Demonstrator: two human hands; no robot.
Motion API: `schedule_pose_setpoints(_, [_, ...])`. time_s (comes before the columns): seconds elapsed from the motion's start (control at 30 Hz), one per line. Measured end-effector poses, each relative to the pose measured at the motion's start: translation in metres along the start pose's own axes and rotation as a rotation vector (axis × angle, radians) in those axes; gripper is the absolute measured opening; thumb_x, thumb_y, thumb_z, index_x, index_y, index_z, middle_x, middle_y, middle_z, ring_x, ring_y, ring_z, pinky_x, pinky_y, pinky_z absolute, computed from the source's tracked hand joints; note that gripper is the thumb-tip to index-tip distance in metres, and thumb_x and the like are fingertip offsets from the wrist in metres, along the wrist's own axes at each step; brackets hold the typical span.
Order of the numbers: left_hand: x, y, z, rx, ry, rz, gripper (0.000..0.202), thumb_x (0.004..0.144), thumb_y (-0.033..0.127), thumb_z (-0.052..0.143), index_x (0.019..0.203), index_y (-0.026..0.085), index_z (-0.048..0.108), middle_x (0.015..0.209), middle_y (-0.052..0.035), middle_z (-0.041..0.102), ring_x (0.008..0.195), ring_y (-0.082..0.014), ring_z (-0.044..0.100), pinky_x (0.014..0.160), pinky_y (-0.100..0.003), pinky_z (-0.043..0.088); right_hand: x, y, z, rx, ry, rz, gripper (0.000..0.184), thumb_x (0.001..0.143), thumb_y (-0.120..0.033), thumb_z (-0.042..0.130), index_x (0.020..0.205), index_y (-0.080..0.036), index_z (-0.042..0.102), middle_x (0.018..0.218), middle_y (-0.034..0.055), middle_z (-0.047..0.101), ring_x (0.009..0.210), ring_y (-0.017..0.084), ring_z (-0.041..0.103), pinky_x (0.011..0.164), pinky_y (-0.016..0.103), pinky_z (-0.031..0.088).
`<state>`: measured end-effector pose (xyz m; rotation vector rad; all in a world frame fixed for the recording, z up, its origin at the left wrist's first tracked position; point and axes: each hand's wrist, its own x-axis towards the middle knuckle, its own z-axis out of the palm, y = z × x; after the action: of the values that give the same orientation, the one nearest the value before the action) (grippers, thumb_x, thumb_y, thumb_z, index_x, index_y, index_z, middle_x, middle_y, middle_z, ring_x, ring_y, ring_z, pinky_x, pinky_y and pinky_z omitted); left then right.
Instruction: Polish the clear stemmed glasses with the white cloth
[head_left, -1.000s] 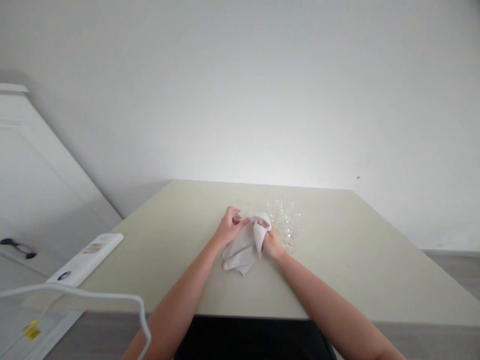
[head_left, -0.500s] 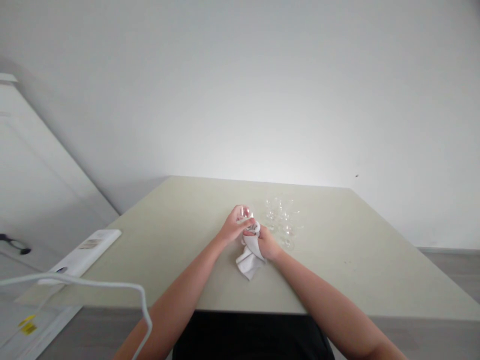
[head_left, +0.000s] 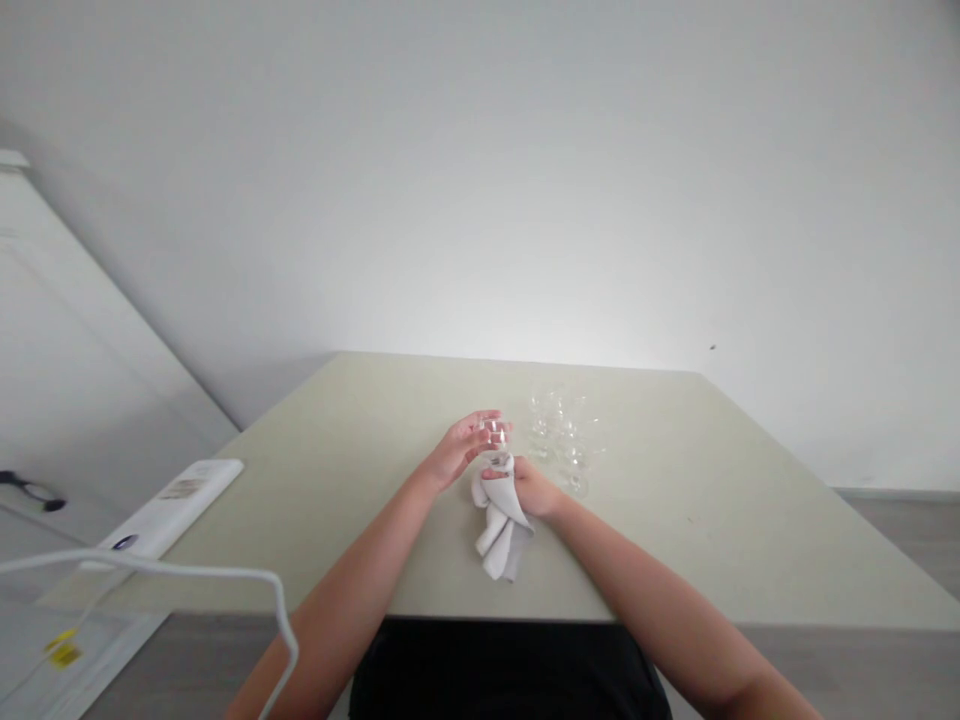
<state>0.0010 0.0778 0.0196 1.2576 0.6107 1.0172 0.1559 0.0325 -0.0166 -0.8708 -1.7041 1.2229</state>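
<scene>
Near the middle of the table, my left hand (head_left: 455,452) is closed around the bowl of a clear drinking glass (head_left: 495,432). My right hand (head_left: 531,487) grips a white cloth (head_left: 501,520), wrapped about the lower end of the same glass. The cloth's loose folds hang down toward the table's front edge. Whether the glass has a stem cannot be seen, because cloth and fingers cover its lower part. Just to the right and behind my right hand stand several clear stemmed glasses (head_left: 574,457), close together.
The pale table (head_left: 720,520) meets a white wall (head_left: 480,180) at the back. On the left edge lies a long white box (head_left: 169,510) with printed labels. A white cable (head_left: 187,568) crosses the lower left foreground. A white cabinet (head_left: 82,320) stands at the left.
My left fingers have shifted on the glass, showing more of its bowl. The cloth hangs slightly lower and its folds have changed. The grouped glasses stay in place.
</scene>
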Motion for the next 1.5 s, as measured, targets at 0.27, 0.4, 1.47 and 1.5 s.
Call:
schedule_pose_setpoints(0.27, [0.000,0.004,0.001,0.176,-0.045,0.111,0.061,0.068,0.042,0.077,0.120,0.015,0.058,0.097,-0.0071,0.063,0.087,-0.0174,0.059,0.076,-0.027,0.045,-0.001,-0.001,0.006,0.070,0.009,0.002,0.038,0.082,-0.052,0.060,0.075,-0.015,0.066,0.065,0.0008,0.059,0.064,0.015,0.055,0.066,0.028,0.046])
schedule_pose_setpoints(0.4, [-0.005,0.006,0.003,0.087,-0.121,0.129,0.065,0.068,0.042,0.075,0.123,0.017,0.051,0.100,-0.0085,0.064,0.086,-0.0184,0.060,0.076,-0.029,0.046,-0.001,-0.001,0.006,-0.094,0.011,-0.044,0.036,0.083,-0.050,0.058,0.073,-0.016,0.063,0.066,-0.0007,0.057,0.064,0.014,0.051,0.064,0.026,0.043])
schedule_pose_setpoints(1.47, [0.004,0.012,-0.002,-0.260,0.314,0.079,0.037,0.083,0.047,0.051,0.105,0.017,0.055,0.112,-0.0102,0.068,0.090,-0.0197,0.068,0.070,-0.029,0.052,-0.009,-0.011,0.005,-0.056,0.076,-0.257,0.054,0.082,-0.033,0.058,0.129,-0.019,0.036,0.110,0.0071,0.055,0.099,0.020,0.054,0.089,0.032,0.045])
schedule_pose_setpoints(1.5, [0.004,0.013,-0.001,-0.276,0.307,0.079,0.037,0.083,0.046,0.052,0.105,0.017,0.055,0.112,-0.0100,0.067,0.092,-0.0200,0.068,0.070,-0.028,0.052,-0.009,-0.010,0.006,-0.089,0.076,-0.262,0.057,0.080,-0.030,0.060,0.131,-0.019,0.035,0.110,0.0070,0.055,0.098,0.020,0.054,0.088,0.032,0.046])
